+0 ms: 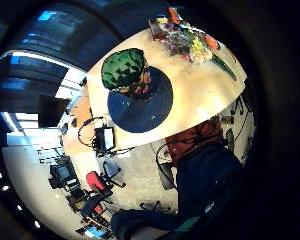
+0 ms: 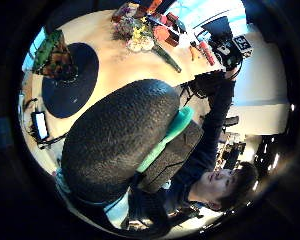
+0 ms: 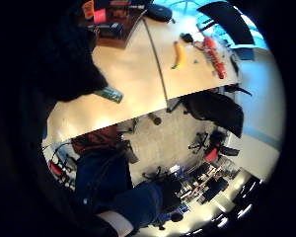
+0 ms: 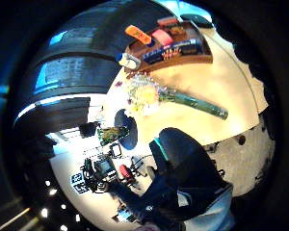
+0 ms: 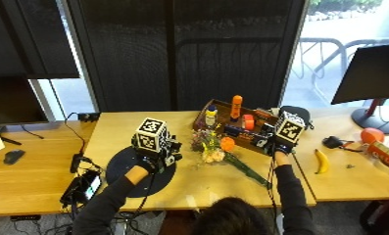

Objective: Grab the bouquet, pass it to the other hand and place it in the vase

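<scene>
Pale wood surface [image 5: 181, 183], long, running on to either side under a wall of dark mesh blinds and window panes. The bouquet [image 5: 221, 149] lies flat near the middle, blooms toward the far edge, green wrapped stem angled toward the person's right. To its left, a round dark mat [image 5: 125, 169] carries the vase [image 1: 123, 70], green-faceted; from above it is mostly hidden under the left hand [image 5: 152, 155].

Left hand hovers over the mat, clear of the bouquet. Fingers cannot be made out; its palm view shows a big dark rounded shape close by, with nothing seen gripped. Right hand [image 5: 280, 142] hangs over the surface just right of the bouquet, near the front of a wooden tray [image 5: 204, 117] of small bottles and boxes. Its fingers cannot be told either.

Further right: a banana [image 5: 321, 161], a black mouse-like object [image 5: 331, 142], an orange ball [image 5: 371, 134], and a monitor [image 5: 373, 73] on its stand. Left side: a small screen device [image 5: 83, 187] with cables at the edge, another mouse [image 5: 13, 156], a second dark monitor [image 5: 14, 105]. The palm views show office chairs and a pale floor beyond.
</scene>
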A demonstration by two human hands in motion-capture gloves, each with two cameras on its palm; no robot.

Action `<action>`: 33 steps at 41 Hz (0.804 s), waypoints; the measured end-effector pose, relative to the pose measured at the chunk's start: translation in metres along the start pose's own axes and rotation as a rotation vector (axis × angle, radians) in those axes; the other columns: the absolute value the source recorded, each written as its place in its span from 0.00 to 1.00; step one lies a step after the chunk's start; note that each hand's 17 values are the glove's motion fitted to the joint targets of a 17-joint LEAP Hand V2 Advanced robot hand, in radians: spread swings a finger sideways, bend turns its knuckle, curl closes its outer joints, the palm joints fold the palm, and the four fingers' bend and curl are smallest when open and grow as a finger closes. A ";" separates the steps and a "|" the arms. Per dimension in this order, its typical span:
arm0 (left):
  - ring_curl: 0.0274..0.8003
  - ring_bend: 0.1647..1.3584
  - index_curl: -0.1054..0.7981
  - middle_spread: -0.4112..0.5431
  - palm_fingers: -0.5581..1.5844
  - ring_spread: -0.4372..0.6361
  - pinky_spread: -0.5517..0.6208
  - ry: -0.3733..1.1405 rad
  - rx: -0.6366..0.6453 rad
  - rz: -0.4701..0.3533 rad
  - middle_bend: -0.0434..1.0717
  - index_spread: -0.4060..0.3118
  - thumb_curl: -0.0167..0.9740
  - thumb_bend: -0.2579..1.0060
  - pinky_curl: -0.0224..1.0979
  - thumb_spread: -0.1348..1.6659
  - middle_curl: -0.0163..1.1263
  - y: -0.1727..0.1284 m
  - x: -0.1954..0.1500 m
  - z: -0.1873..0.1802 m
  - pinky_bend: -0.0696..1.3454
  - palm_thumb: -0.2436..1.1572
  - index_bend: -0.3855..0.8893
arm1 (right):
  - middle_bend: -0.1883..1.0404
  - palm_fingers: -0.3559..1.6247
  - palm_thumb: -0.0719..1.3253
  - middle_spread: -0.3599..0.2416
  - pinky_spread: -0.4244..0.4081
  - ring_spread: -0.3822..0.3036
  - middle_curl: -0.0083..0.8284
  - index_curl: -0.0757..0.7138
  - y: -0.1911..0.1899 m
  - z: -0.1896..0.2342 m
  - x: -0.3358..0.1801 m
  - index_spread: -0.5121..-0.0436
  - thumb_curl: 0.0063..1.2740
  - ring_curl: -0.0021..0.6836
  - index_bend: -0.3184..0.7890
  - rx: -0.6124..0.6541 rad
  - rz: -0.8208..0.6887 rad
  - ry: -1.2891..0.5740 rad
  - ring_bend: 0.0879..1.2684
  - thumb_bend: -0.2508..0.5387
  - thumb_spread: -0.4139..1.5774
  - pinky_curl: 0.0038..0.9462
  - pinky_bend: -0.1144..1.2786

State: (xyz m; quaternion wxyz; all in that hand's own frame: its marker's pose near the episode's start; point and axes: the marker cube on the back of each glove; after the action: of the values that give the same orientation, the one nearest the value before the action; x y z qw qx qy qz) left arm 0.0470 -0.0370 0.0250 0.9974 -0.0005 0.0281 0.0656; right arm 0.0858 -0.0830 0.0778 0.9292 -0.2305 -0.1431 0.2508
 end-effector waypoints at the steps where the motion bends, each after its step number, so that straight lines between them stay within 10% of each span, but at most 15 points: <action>1: 0.31 0.38 0.42 0.67 0.31 0.66 0.82 -0.004 -0.003 0.000 0.20 0.53 0.19 0.17 0.29 0.65 0.24 0.000 0.000 0.000 0.34 0.14 0.42 | 0.35 0.48 0.40 0.50 0.67 0.47 0.45 0.33 -0.010 0.004 0.000 0.52 0.21 0.50 0.36 0.039 -0.029 -0.007 0.36 0.31 0.76 0.36 0.41; 11: 0.31 0.38 0.43 0.67 0.31 0.67 0.82 -0.018 0.003 0.006 0.20 0.53 0.20 0.17 0.30 0.66 0.25 0.001 0.007 -0.006 0.34 0.14 0.42 | 0.36 0.49 0.46 0.48 0.68 0.46 0.47 0.32 -0.082 0.073 0.008 0.59 0.24 0.52 0.37 0.109 -0.083 0.050 0.38 0.31 0.74 0.37 0.42; 22: 0.32 0.38 0.44 0.67 0.31 0.67 0.82 -0.017 -0.003 0.004 0.20 0.53 0.21 0.17 0.31 0.66 0.26 -0.001 0.006 -0.004 0.34 0.14 0.42 | 0.38 0.49 0.50 0.47 0.68 0.40 0.50 0.32 -0.102 0.144 0.020 0.63 0.25 0.54 0.36 -0.180 0.085 0.163 0.40 0.30 0.73 0.37 0.40; 27: 0.32 0.38 0.44 0.67 0.31 0.67 0.82 -0.017 -0.002 0.005 0.20 0.53 0.21 0.17 0.31 0.66 0.27 0.001 0.005 -0.005 0.34 0.14 0.42 | 0.38 0.49 0.51 0.46 0.67 0.39 0.51 0.32 -0.095 0.150 0.019 0.64 0.26 0.55 0.36 0.091 0.078 0.195 0.40 0.29 0.72 0.37 0.40; 33: 0.32 0.38 0.44 0.67 0.31 0.67 0.82 -0.012 -0.006 -0.006 0.20 0.53 0.21 0.17 0.31 0.66 0.27 0.001 0.001 -0.002 0.34 0.14 0.42 | 0.39 0.51 0.51 0.43 0.66 0.34 0.52 0.30 -0.101 0.174 0.020 0.65 0.26 0.56 0.35 0.112 0.078 0.183 0.42 0.29 0.71 0.37 0.41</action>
State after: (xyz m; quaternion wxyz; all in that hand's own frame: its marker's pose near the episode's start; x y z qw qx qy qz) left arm 0.0478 -0.0363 0.0234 0.9978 -0.0032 0.0218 0.0626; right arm 0.0767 -0.0873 0.2796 0.9394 -0.2054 -0.0342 0.2725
